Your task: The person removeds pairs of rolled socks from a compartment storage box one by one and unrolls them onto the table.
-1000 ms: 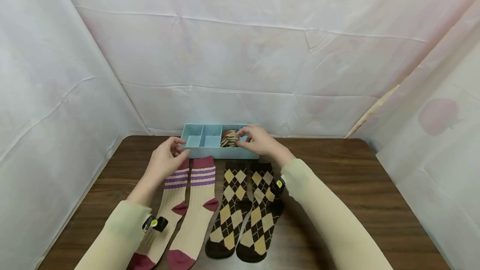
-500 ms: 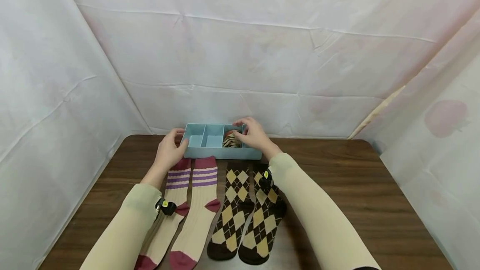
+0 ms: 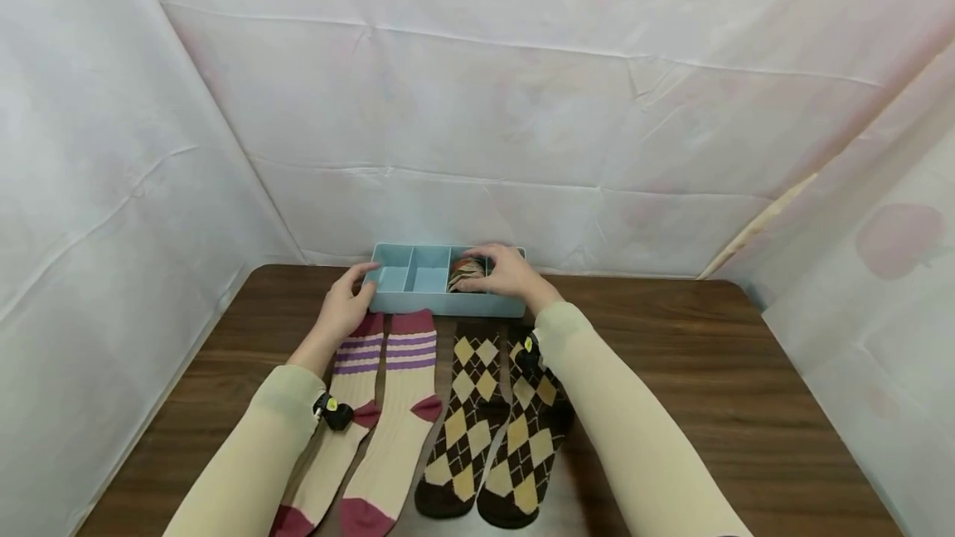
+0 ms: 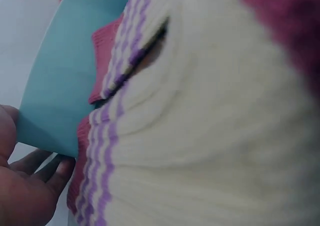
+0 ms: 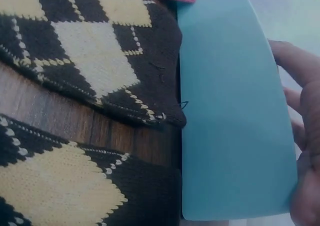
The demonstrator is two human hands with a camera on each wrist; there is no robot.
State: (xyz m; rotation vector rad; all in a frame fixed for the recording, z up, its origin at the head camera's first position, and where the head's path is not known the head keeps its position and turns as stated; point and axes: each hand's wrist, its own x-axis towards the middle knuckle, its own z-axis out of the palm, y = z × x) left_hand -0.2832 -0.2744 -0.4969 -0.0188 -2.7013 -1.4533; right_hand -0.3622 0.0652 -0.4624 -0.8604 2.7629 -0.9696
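Note:
A light-blue divided box [image 3: 448, 303] stands at the back of the table. My left hand [image 3: 345, 305] holds its left end, thumb by the front corner; the left wrist view shows fingers [image 4: 60, 173] against the end wall. My right hand [image 3: 511, 272] reaches over the right part, its thumb and fingers around a rolled, striped cloth bundle [image 3: 466, 266] in the third compartment. The right wrist view shows fingers [image 5: 295, 61] beyond the box's rim, but hides the bundle. The two left compartments hold nothing; the rightmost is mostly covered by the right hand.
Two cream socks with maroon toes and purple stripes, one the right-hand sock [image 3: 395, 429], lie before the box. Beside them lie two brown argyle socks, one the left argyle sock [image 3: 462, 421]. White cloth [image 3: 477, 106] hangs behind and beside the wooden table [image 3: 694, 371].
My left hand has come right to the box's left end. The right hand first drew back a little over the compartment, then lowered its fingers onto the striped bundle. The view has shifted slightly.

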